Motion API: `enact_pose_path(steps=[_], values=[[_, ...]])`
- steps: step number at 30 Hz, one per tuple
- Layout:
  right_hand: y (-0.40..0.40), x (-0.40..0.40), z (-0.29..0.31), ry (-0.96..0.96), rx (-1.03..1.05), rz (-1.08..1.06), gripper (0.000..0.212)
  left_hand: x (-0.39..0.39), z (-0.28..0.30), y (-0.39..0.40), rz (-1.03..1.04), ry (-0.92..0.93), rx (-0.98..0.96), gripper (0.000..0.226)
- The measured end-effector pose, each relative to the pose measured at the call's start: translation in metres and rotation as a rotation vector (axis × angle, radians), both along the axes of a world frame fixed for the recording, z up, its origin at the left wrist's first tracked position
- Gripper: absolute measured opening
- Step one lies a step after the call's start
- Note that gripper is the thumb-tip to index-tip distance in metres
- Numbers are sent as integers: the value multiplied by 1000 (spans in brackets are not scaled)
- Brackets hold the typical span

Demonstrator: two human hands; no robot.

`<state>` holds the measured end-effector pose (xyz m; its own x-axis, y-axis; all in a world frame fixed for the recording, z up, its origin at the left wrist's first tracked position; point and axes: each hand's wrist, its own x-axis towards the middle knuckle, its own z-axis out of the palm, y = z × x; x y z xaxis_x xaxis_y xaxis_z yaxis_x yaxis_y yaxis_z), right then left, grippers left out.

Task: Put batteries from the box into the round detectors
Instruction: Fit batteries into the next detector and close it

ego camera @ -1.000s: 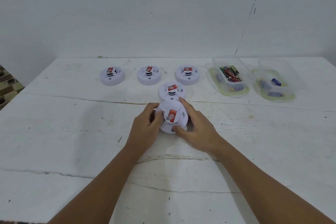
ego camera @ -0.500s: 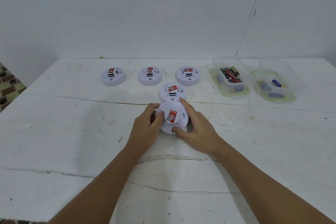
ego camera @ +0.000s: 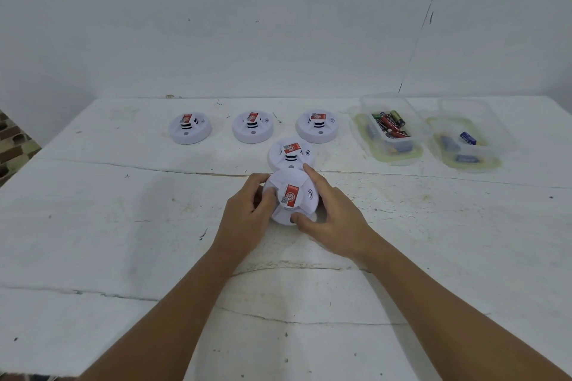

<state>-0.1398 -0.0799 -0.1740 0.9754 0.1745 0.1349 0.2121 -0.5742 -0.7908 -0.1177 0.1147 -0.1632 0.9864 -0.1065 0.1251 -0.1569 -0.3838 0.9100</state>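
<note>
A white round detector (ego camera: 297, 195) with a red label is tilted up off the table at the centre. My left hand (ego camera: 247, 216) grips its left side, thumb on top. My right hand (ego camera: 331, 216) grips its right side, index finger over the far rim and thumb at the near rim. A second detector (ego camera: 291, 155) lies just behind it. Three more detectors (ego camera: 189, 128), (ego camera: 253, 127), (ego camera: 318, 126) stand in a row at the back. A clear box (ego camera: 387, 130) holding several batteries sits at the back right.
Another clear box (ego camera: 464, 139) with a few blue batteries stands right of the first. The white table (ego camera: 123, 226) has cracks across it. A white wall (ego camera: 278, 25) rises behind. A patterned floor (ego camera: 15, 145) shows at the far left.
The held detector has turned slightly in my hands. Both hands stay where they were.
</note>
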Motion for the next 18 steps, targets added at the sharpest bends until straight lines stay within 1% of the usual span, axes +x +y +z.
enact_pose_path(steps=[6, 18], values=[[0, 1, -1, 4, -10, 1, 93, 1, -1, 1, -2, 5, 0, 18], [-2, 3, -4, 6, -5, 1, 92, 2, -3, 2, -6, -17, 21, 19]])
